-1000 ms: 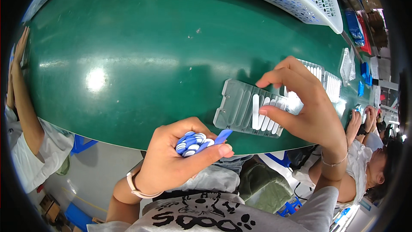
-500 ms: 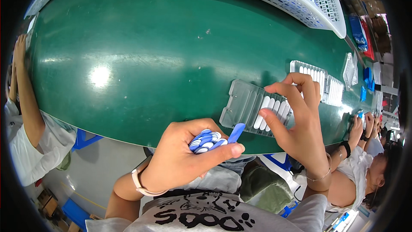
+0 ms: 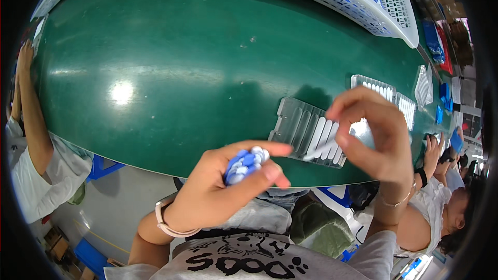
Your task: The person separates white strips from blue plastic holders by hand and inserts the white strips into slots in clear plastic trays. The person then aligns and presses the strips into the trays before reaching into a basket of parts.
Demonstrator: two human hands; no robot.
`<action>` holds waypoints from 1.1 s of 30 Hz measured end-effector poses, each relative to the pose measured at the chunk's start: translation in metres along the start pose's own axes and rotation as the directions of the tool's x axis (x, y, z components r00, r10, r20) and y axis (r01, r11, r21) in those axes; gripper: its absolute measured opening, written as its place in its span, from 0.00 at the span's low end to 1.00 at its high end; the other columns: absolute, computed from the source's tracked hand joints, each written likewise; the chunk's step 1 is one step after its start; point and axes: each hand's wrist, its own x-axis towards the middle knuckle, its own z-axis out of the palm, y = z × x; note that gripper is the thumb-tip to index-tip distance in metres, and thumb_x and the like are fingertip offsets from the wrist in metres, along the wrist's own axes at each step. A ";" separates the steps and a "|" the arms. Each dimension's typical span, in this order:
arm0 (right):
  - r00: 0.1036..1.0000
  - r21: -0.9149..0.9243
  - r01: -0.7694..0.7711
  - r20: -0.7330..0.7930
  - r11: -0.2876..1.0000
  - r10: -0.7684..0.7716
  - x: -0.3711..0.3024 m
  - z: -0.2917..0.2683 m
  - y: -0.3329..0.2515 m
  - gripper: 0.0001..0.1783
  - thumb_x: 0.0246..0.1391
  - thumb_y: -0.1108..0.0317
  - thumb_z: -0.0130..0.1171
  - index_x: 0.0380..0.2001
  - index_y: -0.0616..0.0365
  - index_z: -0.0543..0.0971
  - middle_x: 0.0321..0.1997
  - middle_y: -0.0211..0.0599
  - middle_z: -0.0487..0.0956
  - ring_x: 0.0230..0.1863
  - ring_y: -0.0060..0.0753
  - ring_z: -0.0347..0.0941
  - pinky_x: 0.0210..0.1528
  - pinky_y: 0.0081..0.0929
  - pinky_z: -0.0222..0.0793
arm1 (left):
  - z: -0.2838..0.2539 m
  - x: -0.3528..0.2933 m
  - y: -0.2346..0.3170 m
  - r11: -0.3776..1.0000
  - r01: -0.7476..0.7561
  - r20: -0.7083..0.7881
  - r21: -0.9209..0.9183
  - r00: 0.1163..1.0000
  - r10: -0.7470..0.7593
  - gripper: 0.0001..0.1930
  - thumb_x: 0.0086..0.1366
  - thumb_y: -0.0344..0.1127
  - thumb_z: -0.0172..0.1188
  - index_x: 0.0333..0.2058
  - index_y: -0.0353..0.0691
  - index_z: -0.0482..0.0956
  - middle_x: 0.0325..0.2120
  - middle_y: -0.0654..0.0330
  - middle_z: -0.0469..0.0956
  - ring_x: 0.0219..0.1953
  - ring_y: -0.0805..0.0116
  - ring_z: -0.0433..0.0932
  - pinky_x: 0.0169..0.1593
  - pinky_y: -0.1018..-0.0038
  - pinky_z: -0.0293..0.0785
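My left hand (image 3: 220,186) is closed round a bunch of small flat strips (image 3: 244,166) with rounded ends, blue on one side and white on the other, which look like nail files. Slightly blurred, my right hand (image 3: 376,135) pinches one smeared pale strip (image 3: 320,149) between thumb and fingertips. It hovers over the right part of a clear plastic slotted tray (image 3: 293,119). Several white strips (image 3: 322,134) lie side by side in that tray's slots, while its left slots hold none. My right hand hides part of the tray.
Other filled clear trays (image 3: 381,87) lie further right on the green table (image 3: 171,109). A white perforated basket (image 3: 332,5) of blue and white strips stands at the far side. Co-workers' arms (image 3: 33,109) show at left and a hand (image 3: 431,158) at right.
The blue strip that stuck up from my left hand no longer shows there. My right hand has shifted right and its fingers have closed on a strip. The left index finger has straightened.
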 end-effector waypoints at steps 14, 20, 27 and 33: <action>0.991 -0.296 -0.107 -0.106 0.949 0.079 0.015 0.021 -0.004 0.17 0.34 0.75 0.68 0.34 0.59 0.79 0.36 0.33 0.69 0.36 0.29 0.65 0.36 0.24 0.60 | -0.009 -0.004 -0.010 0.987 0.045 0.199 -0.156 0.980 -0.013 0.29 0.66 0.23 0.44 0.64 0.38 0.47 0.39 0.45 0.77 0.20 0.78 0.66 0.24 0.82 0.62; 0.986 0.091 0.046 0.153 0.995 -0.060 0.007 0.051 -0.021 0.15 0.39 0.77 0.69 0.35 0.61 0.81 0.36 0.39 0.78 0.35 0.33 0.75 0.36 0.26 0.70 | -0.017 -0.005 -0.015 0.993 0.047 0.391 -0.108 0.920 -0.001 0.33 0.65 0.24 0.44 0.65 0.37 0.38 0.38 0.59 0.74 0.27 0.78 0.66 0.33 0.79 0.68; 0.994 0.065 -0.086 0.067 0.994 0.081 0.002 0.036 -0.018 0.04 0.46 0.78 0.63 0.28 0.63 0.79 0.25 0.37 0.78 0.26 0.32 0.74 0.26 0.25 0.68 | -0.017 -0.006 -0.002 0.985 0.143 0.345 -0.091 0.933 -0.104 0.22 0.70 0.31 0.44 0.61 0.34 0.58 0.38 0.54 0.77 0.23 0.80 0.64 0.28 0.82 0.63; 0.977 0.065 -0.127 0.179 0.990 0.114 0.011 0.038 -0.033 0.05 0.45 0.74 0.66 0.25 0.61 0.78 0.20 0.34 0.77 0.20 0.27 0.72 0.21 0.22 0.65 | -0.010 -0.004 -0.009 0.985 -0.043 0.280 0.168 0.960 -0.006 0.16 0.71 0.42 0.48 0.47 0.35 0.72 0.23 0.68 0.70 0.22 0.84 0.63 0.27 0.82 0.61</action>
